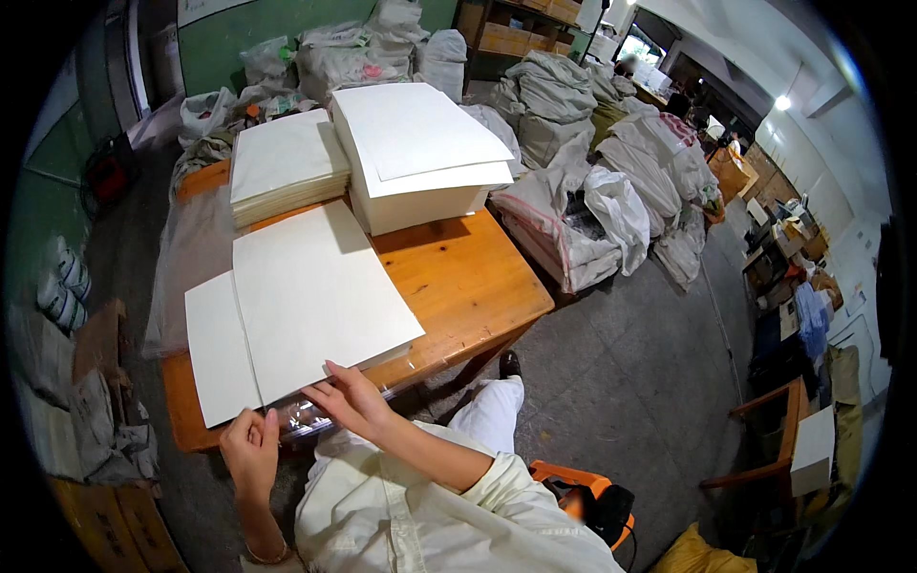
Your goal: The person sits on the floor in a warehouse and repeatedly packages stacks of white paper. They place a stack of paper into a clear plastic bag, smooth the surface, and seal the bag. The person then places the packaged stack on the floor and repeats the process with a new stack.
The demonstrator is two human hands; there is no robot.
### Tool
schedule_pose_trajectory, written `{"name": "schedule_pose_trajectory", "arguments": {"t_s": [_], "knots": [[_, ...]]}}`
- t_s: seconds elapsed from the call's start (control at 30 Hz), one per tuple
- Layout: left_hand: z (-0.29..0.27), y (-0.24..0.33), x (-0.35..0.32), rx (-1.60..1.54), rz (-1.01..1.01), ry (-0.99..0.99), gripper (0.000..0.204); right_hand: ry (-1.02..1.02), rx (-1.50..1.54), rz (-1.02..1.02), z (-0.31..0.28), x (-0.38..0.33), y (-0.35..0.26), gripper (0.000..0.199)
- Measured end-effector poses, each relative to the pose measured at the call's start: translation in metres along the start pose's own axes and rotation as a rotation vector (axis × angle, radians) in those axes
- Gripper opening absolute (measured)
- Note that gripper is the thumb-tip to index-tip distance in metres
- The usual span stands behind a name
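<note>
Two overlapping white sheets, the larger sheet (320, 296) partly over the narrower-looking left sheet (218, 349), lie at the near left of the wooden table (458, 277). My right hand (353, 401) rests at the larger sheet's near edge, fingers stretched out and touching it. Beside the lower corner of the left sheet is my left hand (251, 449), its fingers curled in toward the thumb; whatever may be between them is hidden. Below the sheets' near edge, some shiny clear plastic (304, 418) shows at the table's edge.
Farther back on the table stand a tall white paper stack (430, 167) and a lower cream stack (289, 172). Clear plastic sheeting (186, 258) hangs over the left side. Bulging sacks (564, 205) crowd the floor beyond. An orange chair (573, 477) is beside me.
</note>
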State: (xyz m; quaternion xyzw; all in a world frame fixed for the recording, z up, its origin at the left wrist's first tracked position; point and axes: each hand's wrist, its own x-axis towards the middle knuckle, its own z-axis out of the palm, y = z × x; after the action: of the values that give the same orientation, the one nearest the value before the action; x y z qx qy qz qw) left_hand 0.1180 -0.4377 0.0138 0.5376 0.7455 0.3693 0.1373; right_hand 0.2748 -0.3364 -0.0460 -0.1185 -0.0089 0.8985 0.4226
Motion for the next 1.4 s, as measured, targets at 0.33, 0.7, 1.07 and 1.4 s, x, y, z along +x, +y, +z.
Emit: {"name": "schedule_pose_trajectory", "arguments": {"t_s": [0.33, 0.7, 1.07, 1.4], "knots": [[0.033, -0.077, -0.014, -0.629, -0.329, -0.334, 0.033, -0.141, -0.506, 0.488, 0.016, -0.071, -0.031, 0.034], [0.027, -0.063, -0.021, -0.913, -0.405, -0.367, 0.035, -0.481, -2.041, -0.924, 0.009, -0.006, 0.044, 0.017], [0.045, -0.088, -0.030, -1.159, -0.559, -0.329, 0.038, -0.431, -2.101, -0.920, -0.005, -0.014, 0.036, 0.020], [0.044, -0.074, -0.031, -1.297, -0.568, -0.379, 0.043, -0.379, -2.114, -0.964, -0.001, -0.027, 0.036, 0.017]]}}
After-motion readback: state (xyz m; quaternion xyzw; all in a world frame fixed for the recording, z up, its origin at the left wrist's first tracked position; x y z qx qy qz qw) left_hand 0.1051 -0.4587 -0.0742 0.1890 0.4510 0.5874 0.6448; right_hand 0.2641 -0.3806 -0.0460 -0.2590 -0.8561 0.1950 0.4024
